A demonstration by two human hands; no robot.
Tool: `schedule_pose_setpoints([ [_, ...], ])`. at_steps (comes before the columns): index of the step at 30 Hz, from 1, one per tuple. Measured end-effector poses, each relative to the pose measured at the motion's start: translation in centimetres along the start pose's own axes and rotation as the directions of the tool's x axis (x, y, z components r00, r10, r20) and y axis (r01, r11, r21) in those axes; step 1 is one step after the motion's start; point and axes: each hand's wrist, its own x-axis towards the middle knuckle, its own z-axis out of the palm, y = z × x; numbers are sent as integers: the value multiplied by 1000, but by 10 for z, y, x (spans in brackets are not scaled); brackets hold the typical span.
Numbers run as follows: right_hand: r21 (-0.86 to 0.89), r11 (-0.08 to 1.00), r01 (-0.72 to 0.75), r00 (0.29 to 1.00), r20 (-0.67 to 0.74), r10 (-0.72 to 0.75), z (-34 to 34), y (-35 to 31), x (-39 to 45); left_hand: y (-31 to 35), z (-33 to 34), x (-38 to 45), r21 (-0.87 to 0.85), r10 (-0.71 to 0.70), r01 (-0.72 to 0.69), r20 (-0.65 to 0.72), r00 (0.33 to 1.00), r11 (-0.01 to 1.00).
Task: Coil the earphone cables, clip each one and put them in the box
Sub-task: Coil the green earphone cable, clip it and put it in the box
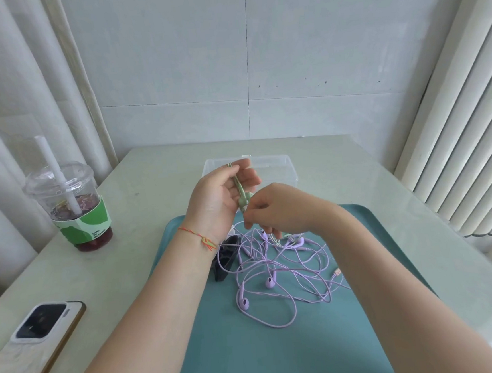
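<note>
Green earphones (242, 197) mid-frame, gripped in your left hand (219, 197) | your right hand (273, 210) pinches their cable | purple earphones (276, 273) loose on teal tray (283, 355)

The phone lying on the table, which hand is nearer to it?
Left. The left hand is raised over the tray's far edge, on the phone's side. The right hand is just beyond it, farther right, pinching the green earphone cable.

I can make out small dark print on the green sleeve (86, 222) of the drink cup (70, 201). It seems to read "DARE TO BE FRESH". I find no other text.
</note>
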Motion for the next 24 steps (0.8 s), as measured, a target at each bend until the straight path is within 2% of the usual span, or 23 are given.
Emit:
schedule_pose_setpoints([
  [3, 10, 999, -31, 999, 27, 31, 2, 5, 3, 4, 0, 1, -181, -38, 46, 45, 998, 982],
  [7, 92, 995, -49, 999, -16, 51, 5, 11, 6, 9, -3, -2, -214, -101, 120, 99, 990, 969],
  [10, 210, 975, -69, 995, -54, 82, -1, 18, 8, 11, -7, -2, -144, -171, 195, 161, 972, 970],
  [12, 266, 963, -51, 988, -127, 87, -6, 22, 9, 10, -10, -1, -64, -214, 234, 232, 949, 970],
  [14, 325, 945, 24, 984, -173, 35, -13, 23, 7, 9, -11, -2, 2, -251, 261, 288, 924, 965],
  [16, 421, 901, 104, 990, -135, -52, -19, 20, 1, 8, -11, -3, 44, -270, 270, 309, 912, 962],
  [19, 571, 808, 146, 986, -151, -71, -22, 16, -4, 7, -9, -4, 107, -278, 258, 299, 913, 960],
  [24, 499, 850, 169, 968, -245, -49, -19, 15, -2, 7, -7, -7, 158, -315, 276, 339, 887, 948],
])
